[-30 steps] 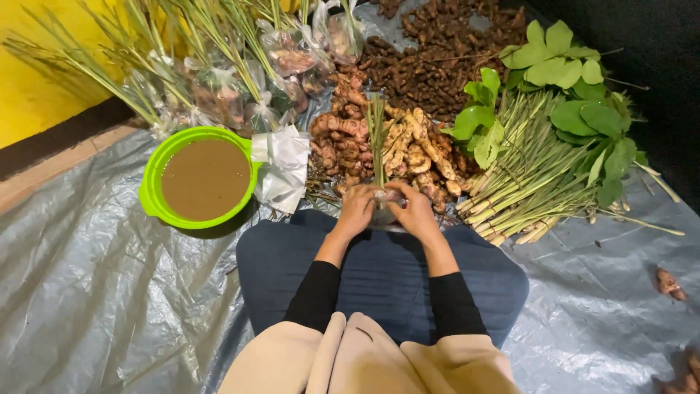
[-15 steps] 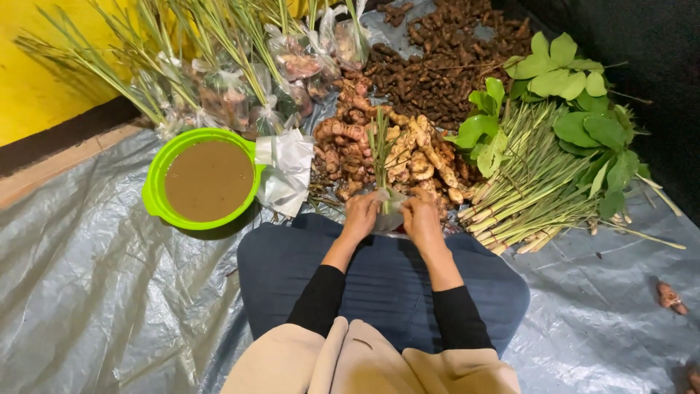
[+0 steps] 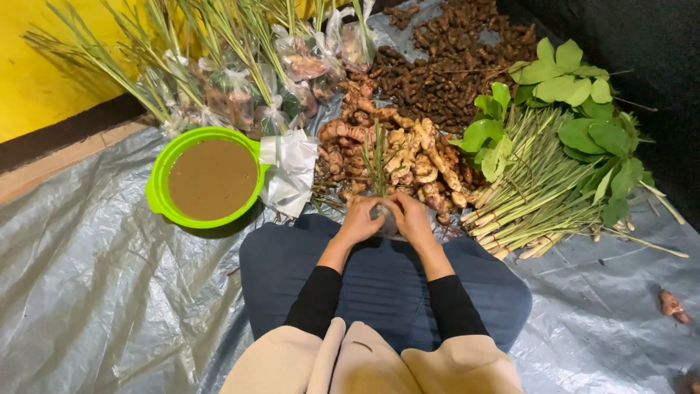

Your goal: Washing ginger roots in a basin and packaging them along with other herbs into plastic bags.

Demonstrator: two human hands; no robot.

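1. A grey plastic tarpaulin [image 3: 95,292] covered the floor; its surface was creased and reflected light in patches.
2. A yellow wall [image 3: 44,80] stood at the upper left.
3. A dark band [image 3: 69,135] ran along the base of that wall.
4. A pale strip of bare floor [image 3: 51,164] lay between the band and the tarpaulin.
5. A dark area [image 3: 649,51] filled the upper right.

Grey tarp [image 3: 95,292] covering the floor. On it: green bowl [image 3: 157,190] at 10 o'clock; bagged bundles [image 3: 240,87] at 11; pale roots [image 3: 408,157] centre; dark roots [image 3: 452,66] at 12; leafy stalks [image 3: 539,182] at 2.
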